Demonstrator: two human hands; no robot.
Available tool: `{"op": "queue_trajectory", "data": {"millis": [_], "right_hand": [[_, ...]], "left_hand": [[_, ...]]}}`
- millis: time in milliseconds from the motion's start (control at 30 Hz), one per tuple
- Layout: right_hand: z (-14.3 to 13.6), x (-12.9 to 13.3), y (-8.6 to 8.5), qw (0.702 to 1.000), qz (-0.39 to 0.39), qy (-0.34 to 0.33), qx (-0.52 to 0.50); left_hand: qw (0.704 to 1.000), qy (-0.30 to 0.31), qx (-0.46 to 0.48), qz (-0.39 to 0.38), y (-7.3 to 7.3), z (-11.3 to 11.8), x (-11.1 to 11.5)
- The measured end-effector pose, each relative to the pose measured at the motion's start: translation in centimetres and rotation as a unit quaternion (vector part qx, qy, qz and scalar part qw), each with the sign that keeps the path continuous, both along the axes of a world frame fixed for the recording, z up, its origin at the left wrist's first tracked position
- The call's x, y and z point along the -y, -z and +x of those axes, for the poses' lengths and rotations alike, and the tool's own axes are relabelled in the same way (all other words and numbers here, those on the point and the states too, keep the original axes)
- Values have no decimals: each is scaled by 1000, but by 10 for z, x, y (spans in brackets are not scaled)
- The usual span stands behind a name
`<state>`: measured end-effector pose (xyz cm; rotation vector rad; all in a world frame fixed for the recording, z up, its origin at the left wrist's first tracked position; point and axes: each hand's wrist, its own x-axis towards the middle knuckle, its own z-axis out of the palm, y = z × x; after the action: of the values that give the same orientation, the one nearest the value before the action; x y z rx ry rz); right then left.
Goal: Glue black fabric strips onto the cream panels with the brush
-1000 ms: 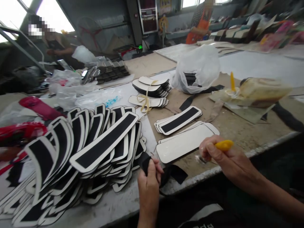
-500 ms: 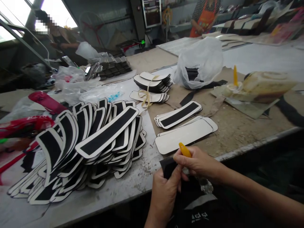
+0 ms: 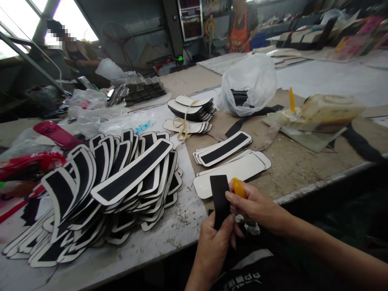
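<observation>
A black strip (image 3: 220,198) stands upright between my hands at the table's front edge. My left hand (image 3: 214,242) is closed on its lower part, thumb in front. My right hand (image 3: 257,204) is closed round a yellow-handled tool (image 3: 239,188), and its thumb and fingertips are against the strip's right side. The tool's lower end is hard to make out. Just behind the hands lies a short stack of white curved pieces (image 3: 242,165). Beyond it are white pieces with black centres (image 3: 224,148). A large heap of similar pieces (image 3: 133,171) spreads to the left.
A clear plastic bag (image 3: 263,81) with dark pieces inside stands at the back. To the right are a yellowish container (image 3: 333,109) and an upright yellow stick (image 3: 292,100). Tied white pieces (image 3: 189,106) lie mid-table. Two people are farther back.
The black strip has come up higher and more upright between my hands, showing more of its length. The view has shifted slightly, and the person in the orange apron appears farther left.
</observation>
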<state>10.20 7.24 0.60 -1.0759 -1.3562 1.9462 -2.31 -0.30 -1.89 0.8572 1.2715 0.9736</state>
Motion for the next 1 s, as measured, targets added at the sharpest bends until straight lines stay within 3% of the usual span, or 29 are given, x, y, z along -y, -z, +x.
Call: {"op": "queue_trajectory", "data": {"millis": [133,300,500,700,767,800,900,1000], "right_hand": [[4,-8,-3,993,59,92,48],[10,-10,-3,991,63,96,66],[10,-16,-3,972,168,149,75],[45,-42,-34,972,144,179,-44],[62,-51,-47,977,151,146,37],[68,-55,-52,975,166,108,104],[64,-69,-57,931,249,-72,258],[30,-82,-47,873,312,-253,277]], "left_hand": [[1000,15,19,-19,2,9,0],[999,40,22,-19,4,16,1],[998,43,47,-25,13,21,3],[996,53,14,-76,21,3,17],[996,-3,3,-89,22,-12,20],[993,-61,1,-96,22,-20,20],[963,-242,19,-119,19,-43,8],[958,-266,27,-103,16,-57,-13]]}}
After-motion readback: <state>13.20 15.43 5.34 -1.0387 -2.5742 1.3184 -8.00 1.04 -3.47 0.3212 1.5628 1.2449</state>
